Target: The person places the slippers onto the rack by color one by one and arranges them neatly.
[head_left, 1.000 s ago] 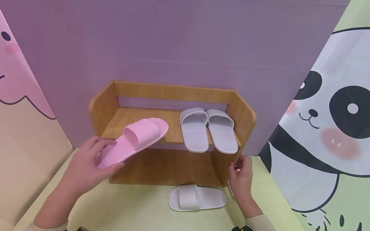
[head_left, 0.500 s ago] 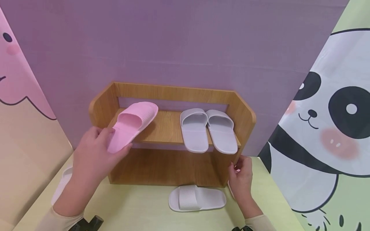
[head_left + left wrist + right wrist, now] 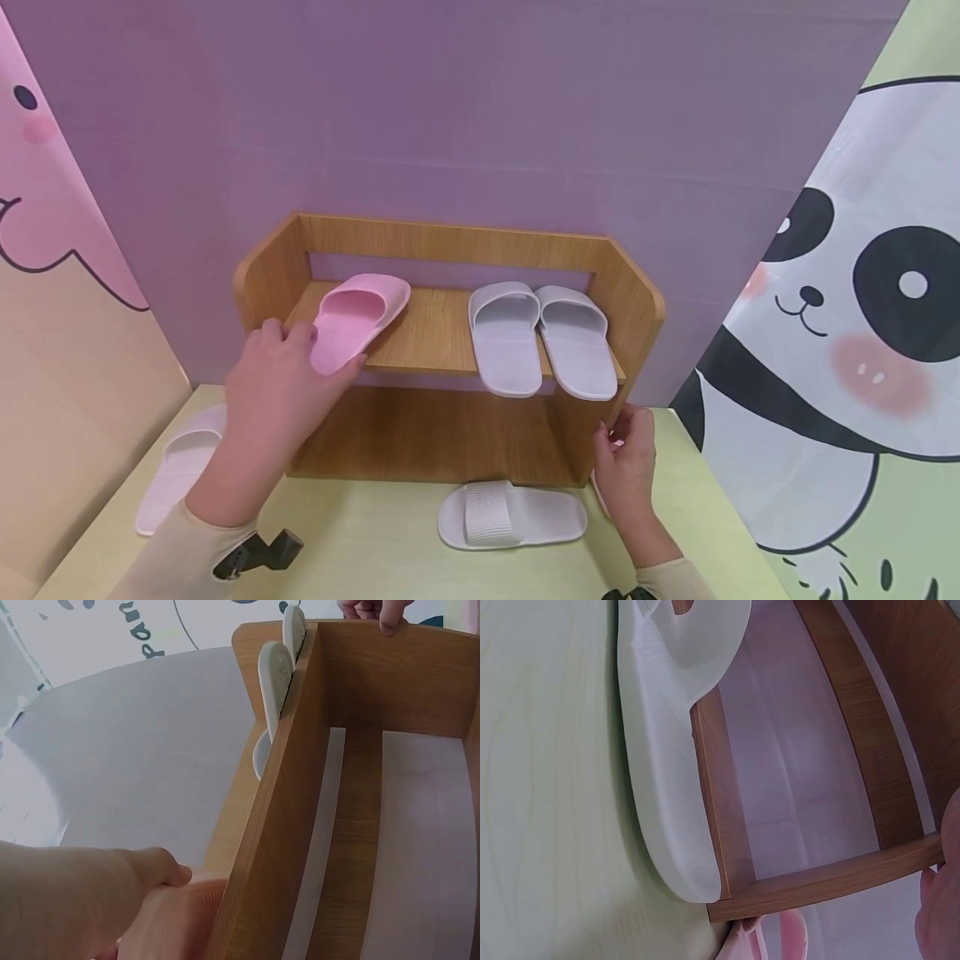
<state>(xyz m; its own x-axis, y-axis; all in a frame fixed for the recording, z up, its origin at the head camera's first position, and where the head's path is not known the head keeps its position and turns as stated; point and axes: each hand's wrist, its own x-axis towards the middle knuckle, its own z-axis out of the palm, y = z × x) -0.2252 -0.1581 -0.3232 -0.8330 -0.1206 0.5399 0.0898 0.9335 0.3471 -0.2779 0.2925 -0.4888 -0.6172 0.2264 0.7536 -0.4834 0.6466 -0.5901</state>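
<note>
The heel end of a pink slipper (image 3: pixel 360 308) is pinched between the thumb and fingers of my left hand (image 3: pixel 277 396). Its toe points away, over the left part of the upper shelf of a small wooden shoe rack (image 3: pixel 442 242). Whether its sole touches the board I cannot tell. At the rack's right side panel, my right hand (image 3: pixel 630 458) grips the front edge; in the left wrist view the thumb of the right hand (image 3: pixel 154 609) lies over the wood. A pair of pale grey-white slippers (image 3: pixel 506 342) stands side by side on the upper shelf's right.
One white slipper (image 3: pixel 517 515) lies sideways before the rack on the pale yellow table (image 3: pixel 360 550). Another pale slipper (image 3: pixel 183 458) lies left of the rack, partly behind my forearm. Something pink (image 3: pixel 795 934) shows beyond the right panel. A purple wall (image 3: pixel 465 108) stands behind.
My left hand has carried the pink slipper from in front of the rack up and over the upper shelf, turning its toe rearward, then slightly lower. My right hand stays put.
</note>
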